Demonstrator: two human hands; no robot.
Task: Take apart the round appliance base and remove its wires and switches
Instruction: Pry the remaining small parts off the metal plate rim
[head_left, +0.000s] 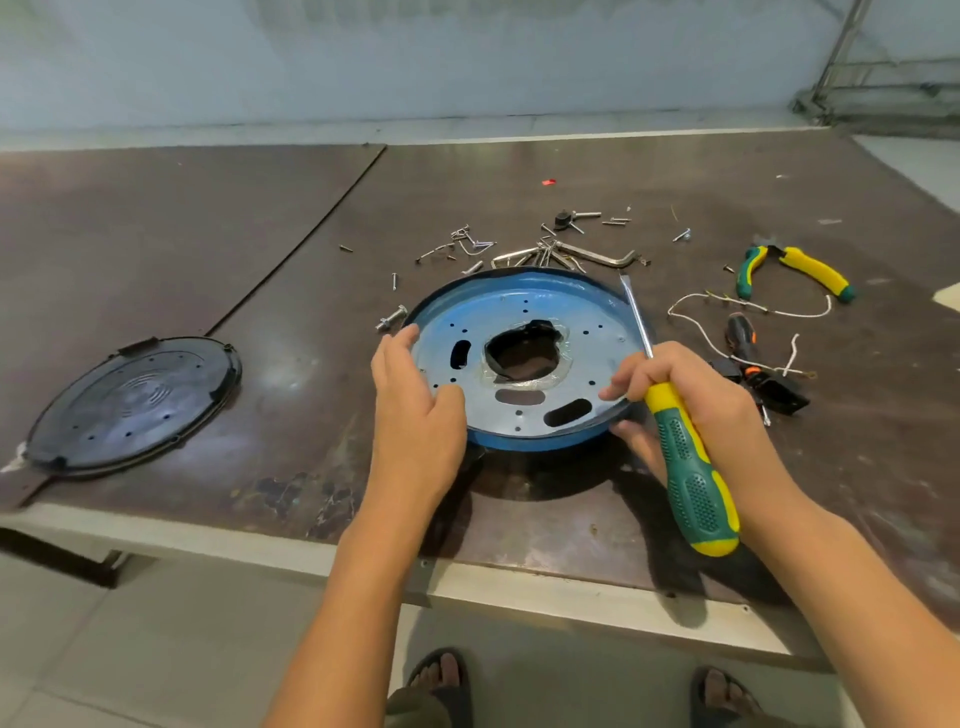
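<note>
The blue round base (524, 358) sits mid-tabletop (208, 260), its near edge tipped up. The left hand (415, 400) lies open on its left rim; the right hand (691, 384), at its right rim, grips a screwdriver (685, 457). Loose screws (467, 244) lie behind the base, removed wires (727, 312) to its right.
</note>
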